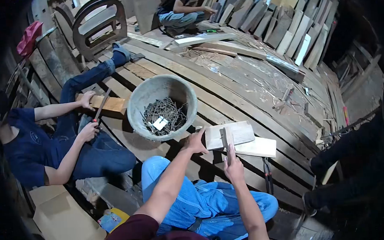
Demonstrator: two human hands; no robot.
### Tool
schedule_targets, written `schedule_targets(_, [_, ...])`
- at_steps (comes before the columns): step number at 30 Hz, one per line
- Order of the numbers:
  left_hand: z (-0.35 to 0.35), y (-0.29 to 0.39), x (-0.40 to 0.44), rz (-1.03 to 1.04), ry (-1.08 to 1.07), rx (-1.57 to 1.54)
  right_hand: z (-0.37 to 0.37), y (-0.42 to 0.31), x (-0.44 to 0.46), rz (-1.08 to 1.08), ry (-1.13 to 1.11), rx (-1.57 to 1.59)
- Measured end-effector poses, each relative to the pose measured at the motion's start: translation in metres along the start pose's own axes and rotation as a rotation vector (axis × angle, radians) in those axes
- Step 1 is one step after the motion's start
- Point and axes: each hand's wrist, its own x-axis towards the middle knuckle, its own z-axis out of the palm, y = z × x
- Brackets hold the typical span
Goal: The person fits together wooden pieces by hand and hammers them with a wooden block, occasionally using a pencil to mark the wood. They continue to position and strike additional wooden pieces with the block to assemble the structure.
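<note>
A pale wooden board (241, 132) lies partly over a second light board (262, 147) in front of my knees. My left hand (195, 142) grips the upper board at its left end, thumb and fingers around the edge. My right hand (233, 164) holds a narrow flat strip-like tool (229, 136), its index finger stretched along it. That tool rests across the upper board; its exact kind is hard to make out. A dark-handled hand tool (268, 174) lies below the boards' right end.
A grey bucket (134, 109) of dark nail-like pieces stands ahead. At left, a seated person (32, 142) holds a long blade-like tool (102, 104) against a wood block (109, 104). Another person (182, 12) squats behind. Gaps run between the floor planks (216, 87). A cardboard box (64, 213) sits lower left.
</note>
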Motion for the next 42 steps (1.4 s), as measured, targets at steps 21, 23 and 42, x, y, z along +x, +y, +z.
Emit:
schedule_targets(21, [0.028, 0.01, -0.002, 0.088, 0.228, 0.003, 0.042, 0.018, -0.004, 0.315, 0.027, 0.384])
schedule_targets(23, [0.033, 0.018, 0.0, 0.079, 0.264, 0.027, 0.036, 0.01, -0.009, 0.321, -0.113, 0.473])
schedule_targets(42, [0.034, 0.022, 0.009, 0.054, 0.175, 0.01, 0.028, -0.05, -0.017, 0.507, -0.07, 0.211])
